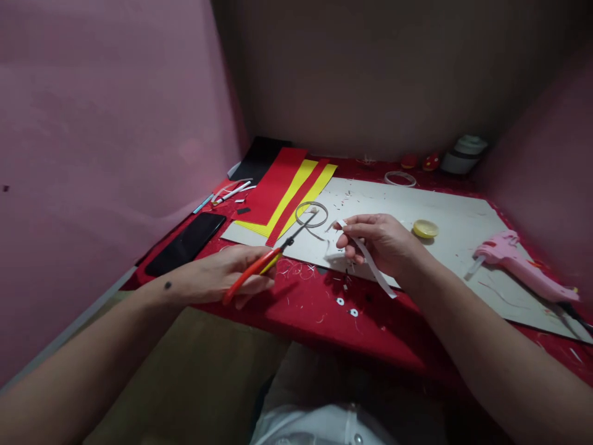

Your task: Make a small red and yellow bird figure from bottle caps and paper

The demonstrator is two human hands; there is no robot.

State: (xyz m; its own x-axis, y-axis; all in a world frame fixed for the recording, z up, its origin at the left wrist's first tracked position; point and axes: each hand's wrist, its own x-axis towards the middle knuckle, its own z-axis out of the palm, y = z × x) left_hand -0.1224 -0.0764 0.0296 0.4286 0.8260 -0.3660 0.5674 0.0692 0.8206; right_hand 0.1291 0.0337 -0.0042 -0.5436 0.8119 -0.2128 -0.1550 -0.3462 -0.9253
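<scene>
Centrally, each line below starts from the held strip and works outward.

Strip: a long, narrow white paper strip (370, 262) ran slantwise over the near edge of the grey board, its upper end pinched at the fingertips and its lower end hanging free above the red cloth.
Right hand: the right hand (382, 241) was curled, fingers closed on the upper part of the strip, palm turned down.
Left hand: the left hand (227, 275) was wrapped around the orange handles, fingers folded shut about them.
Scissors: the orange-handled scissors with dark blades (271, 256) pointed up and to the right, tips lying near the ring; whether the blades were parted could not be told.
Ring: a thin grey paper ring (311, 214) lay flat on the board, just left of the right hand.
Board: a large grey cardboard sheet (454, 213) covered much of the red tabletop (324, 318).
Sheets: red and yellow corrugated paper sheets (287, 194) were stacked at the board's far left corner.
Phone: a black phone (186, 243) lay on the left edge of the table.
Lid: a small yellow round lid (425, 228) sat just right of the right hand.
Glue gun: a pink glue gun (523, 266) rested well to the right.
</scene>
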